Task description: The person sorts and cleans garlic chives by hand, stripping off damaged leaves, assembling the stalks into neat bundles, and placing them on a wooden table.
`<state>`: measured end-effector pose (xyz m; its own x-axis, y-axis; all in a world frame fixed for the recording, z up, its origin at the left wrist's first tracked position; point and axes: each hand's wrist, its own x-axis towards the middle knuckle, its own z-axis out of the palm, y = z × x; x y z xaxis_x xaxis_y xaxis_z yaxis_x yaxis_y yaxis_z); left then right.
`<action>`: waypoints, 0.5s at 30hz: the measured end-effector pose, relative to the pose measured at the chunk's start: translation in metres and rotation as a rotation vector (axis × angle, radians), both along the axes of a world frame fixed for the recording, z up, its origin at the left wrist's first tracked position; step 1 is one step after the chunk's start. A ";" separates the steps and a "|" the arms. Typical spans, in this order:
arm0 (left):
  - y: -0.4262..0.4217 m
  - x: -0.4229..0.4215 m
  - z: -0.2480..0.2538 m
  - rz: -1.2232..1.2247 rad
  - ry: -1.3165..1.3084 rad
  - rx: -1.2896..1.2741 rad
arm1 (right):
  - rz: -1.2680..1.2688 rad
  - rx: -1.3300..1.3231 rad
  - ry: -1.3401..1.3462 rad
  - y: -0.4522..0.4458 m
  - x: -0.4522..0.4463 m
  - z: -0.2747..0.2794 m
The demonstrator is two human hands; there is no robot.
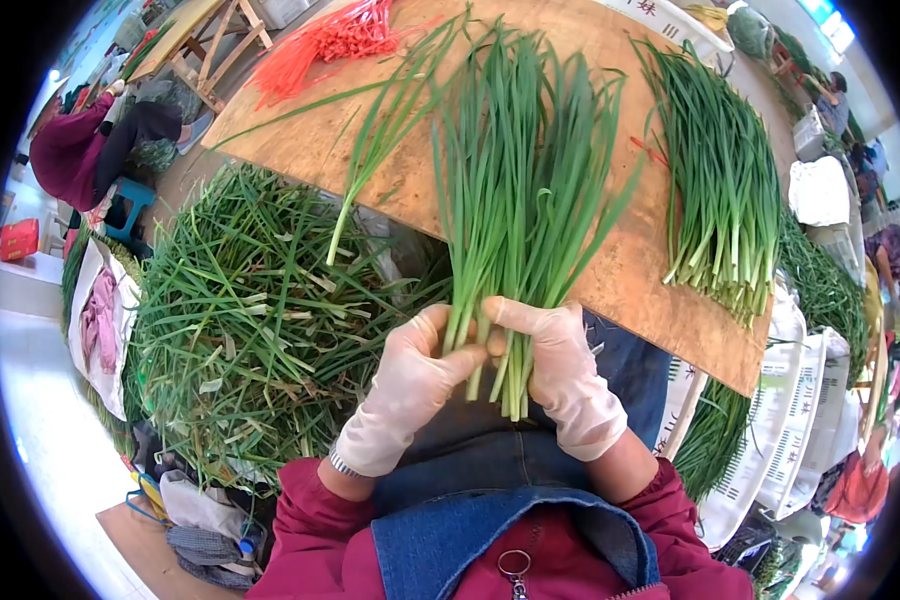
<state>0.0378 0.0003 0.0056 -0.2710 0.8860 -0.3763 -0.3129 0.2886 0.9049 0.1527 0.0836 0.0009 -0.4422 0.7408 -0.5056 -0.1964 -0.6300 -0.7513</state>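
A bunch of long green leafy stalks [520,180] is held near its pale lower ends, its leaves spread over the wooden board [400,190]. My left hand [398,385], in a whitish glove, closes round the stalks from the left. From the right, my right hand [562,370], gloved too, grips the same bunch, with its thumb near the other hand's fingertips. The cut ends stick out below the fingers. A few loose stalks [372,150] lie on the board to the left, and a thick pile of stalks [720,170] rests on its right side.
Red ties [330,45] lie at the board's far left. A large heap of greens [260,310] stands left of the board. White crates [770,430] are at the right. A seated person [75,150] is at the far left, and other people are at the far right.
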 end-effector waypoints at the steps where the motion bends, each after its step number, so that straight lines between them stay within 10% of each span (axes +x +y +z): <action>1: 0.001 0.001 0.002 -0.037 0.008 -0.007 | 0.024 -0.008 -0.019 0.001 0.000 0.004; 15: 0.018 0.000 -0.002 0.136 -0.224 -0.020 | -0.022 -0.059 0.001 -0.004 -0.002 -0.007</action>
